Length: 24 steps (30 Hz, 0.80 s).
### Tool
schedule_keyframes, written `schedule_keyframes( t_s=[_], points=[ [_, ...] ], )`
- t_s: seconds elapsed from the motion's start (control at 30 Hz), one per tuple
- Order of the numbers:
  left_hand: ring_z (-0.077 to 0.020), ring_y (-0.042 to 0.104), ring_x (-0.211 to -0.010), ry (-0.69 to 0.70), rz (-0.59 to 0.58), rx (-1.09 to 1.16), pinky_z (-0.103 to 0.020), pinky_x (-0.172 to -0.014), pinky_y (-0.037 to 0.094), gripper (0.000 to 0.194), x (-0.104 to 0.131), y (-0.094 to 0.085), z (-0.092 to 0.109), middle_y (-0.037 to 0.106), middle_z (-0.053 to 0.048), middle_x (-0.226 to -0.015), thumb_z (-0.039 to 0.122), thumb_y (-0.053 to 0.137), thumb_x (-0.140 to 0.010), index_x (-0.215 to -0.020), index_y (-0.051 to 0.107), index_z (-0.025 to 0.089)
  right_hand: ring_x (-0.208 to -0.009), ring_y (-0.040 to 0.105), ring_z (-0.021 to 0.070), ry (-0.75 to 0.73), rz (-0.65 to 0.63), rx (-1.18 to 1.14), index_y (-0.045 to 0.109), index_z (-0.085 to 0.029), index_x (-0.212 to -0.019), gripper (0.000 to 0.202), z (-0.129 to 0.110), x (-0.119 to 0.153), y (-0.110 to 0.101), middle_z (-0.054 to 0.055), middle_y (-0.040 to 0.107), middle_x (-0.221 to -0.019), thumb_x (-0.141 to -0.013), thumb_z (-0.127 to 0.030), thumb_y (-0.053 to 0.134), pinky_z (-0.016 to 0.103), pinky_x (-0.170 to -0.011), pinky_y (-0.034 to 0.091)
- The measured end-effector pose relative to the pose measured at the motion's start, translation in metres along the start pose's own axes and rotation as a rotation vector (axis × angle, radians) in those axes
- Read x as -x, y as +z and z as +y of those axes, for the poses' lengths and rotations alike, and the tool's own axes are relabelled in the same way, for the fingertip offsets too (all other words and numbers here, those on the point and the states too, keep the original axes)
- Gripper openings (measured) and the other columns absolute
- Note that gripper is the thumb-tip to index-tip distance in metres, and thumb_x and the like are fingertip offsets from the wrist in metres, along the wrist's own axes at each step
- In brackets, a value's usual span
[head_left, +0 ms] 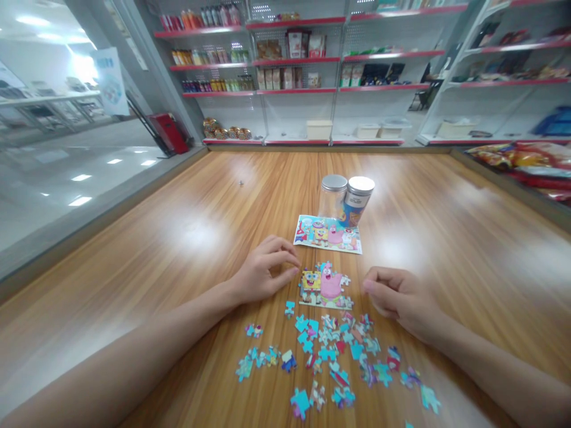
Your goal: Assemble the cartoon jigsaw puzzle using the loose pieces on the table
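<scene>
A partly joined jigsaw puzzle [331, 286] showing a yellow square character and a pink star character lies between my hands. At its left edge rests my left hand [266, 270], thumb and forefinger apart with nothing visible between them. My right hand [397, 295] is just right of the puzzle, apart from it, with curled fingers and the thumb pressed to them; whether a small piece is inside is hidden. Loose jigsaw pieces [328, 352], mostly light blue, are scattered on the near side. Beyond the puzzle lies a picture sheet [328, 235] of the same characters.
Behind the sheet stand a clear jar [332, 199] with a silver lid and a blue printed canister [357, 203]. The wooden table [250, 214] carries a tiny object [241, 183] farther off. Stocked shelves [294, 59] line the back; snack bags [526, 160] lie at right.
</scene>
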<state>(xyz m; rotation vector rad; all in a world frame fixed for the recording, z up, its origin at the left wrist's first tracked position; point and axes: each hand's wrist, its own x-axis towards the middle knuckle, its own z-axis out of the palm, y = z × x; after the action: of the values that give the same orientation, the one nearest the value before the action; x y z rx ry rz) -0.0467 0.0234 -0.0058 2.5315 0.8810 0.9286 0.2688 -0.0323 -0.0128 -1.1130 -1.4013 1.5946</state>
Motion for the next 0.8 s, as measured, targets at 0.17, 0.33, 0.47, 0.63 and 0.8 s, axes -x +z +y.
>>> schedule_keyframes(
  t_s=[0.17, 0.33, 0.47, 0.63, 0.8],
  points=[
    [-0.028, 0.051, -0.13, 0.221, -0.217, -0.042, -0.052, -0.112, 0.043, 0.034, -0.001, -0.002, 0.002, 0.062, -0.011, -0.137, 0.022, 0.063, -0.093, -0.127, 0.067, 0.023, -0.059, 0.046, 0.0107, -0.231, 0.128, 0.54, 0.064, -0.016, -0.079, 0.028, -0.003, 0.007, 0.015, -0.001, 0.052, -0.066, -0.096, -0.037, 0.06, 0.024, -0.054, 0.034],
    [-0.0287, 0.053, -0.126, 0.23, -0.354, -0.076, -0.051, -0.109, 0.046, 0.038, -0.001, -0.001, 0.004, 0.06, -0.012, -0.138, 0.028, 0.064, -0.093, -0.131, 0.065, 0.025, -0.062, 0.05, 0.0119, -0.301, 0.186, 0.7, 0.072, -0.017, -0.102, 0.019, -0.002, 0.002, 0.014, 0.0, 0.055, -0.076, -0.095, -0.025, 0.057, 0.025, -0.057, 0.039],
    [-0.0279, 0.053, -0.126, 0.217, -0.34, -0.055, -0.05, -0.109, 0.046, 0.036, 0.0, 0.0, 0.001, 0.06, -0.012, -0.137, 0.027, 0.064, -0.094, -0.13, 0.066, 0.024, -0.065, 0.053, 0.0121, -0.364, 0.094, 0.755, 0.074, -0.018, -0.096, 0.019, -0.002, 0.002, 0.011, 0.002, 0.056, -0.079, -0.095, -0.02, 0.056, 0.024, -0.059, 0.04],
    [-0.0273, 0.055, -0.124, 0.219, -0.316, -0.044, -0.05, -0.108, 0.047, 0.035, -0.001, 0.0, 0.002, 0.062, -0.012, -0.135, 0.027, 0.064, -0.093, -0.128, 0.067, 0.024, -0.064, 0.052, 0.0115, -0.517, -0.066, 0.796, 0.074, -0.016, -0.095, 0.016, -0.005, 0.008, 0.014, 0.002, 0.058, -0.077, -0.092, -0.018, 0.058, 0.024, -0.057, 0.037],
    [-0.0276, 0.056, -0.123, 0.216, -0.324, -0.049, -0.049, -0.107, 0.047, 0.033, -0.003, 0.0, 0.004, 0.062, -0.012, -0.135, 0.027, 0.063, -0.094, -0.127, 0.068, 0.024, -0.056, 0.045, 0.0109, -0.522, -0.229, 0.845, 0.071, -0.015, -0.081, 0.018, -0.004, 0.012, 0.015, -0.001, 0.053, -0.063, -0.091, -0.019, 0.057, 0.025, -0.055, 0.033]
  ],
)
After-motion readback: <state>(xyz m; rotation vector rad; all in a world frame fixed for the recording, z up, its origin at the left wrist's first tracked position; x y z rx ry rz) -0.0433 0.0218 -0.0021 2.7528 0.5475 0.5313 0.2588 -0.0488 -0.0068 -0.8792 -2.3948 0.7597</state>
